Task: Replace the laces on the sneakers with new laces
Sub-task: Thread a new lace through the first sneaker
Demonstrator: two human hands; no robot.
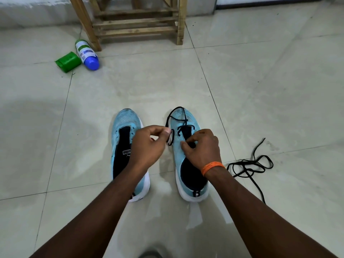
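2 sneakers on floor (242, 90): left sneaker (123, 121) unlaced; right sneaker (193, 120) w/ black lace (186, 122) thru toe-end rows only. Left grip (147, 144) pinches its loop; right grip (202, 148) at eyelets, hold unclear. Loose lace (246, 170) at 3 o'clock.

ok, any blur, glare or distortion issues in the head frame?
Head view: left hand and right hand slightly motion-smeared, black lace legible; pale glare streaks on the floor tiles between the forearms, soft shadow at far left; grout lines splay from wide-angle distortion; bottom edge out of focus.
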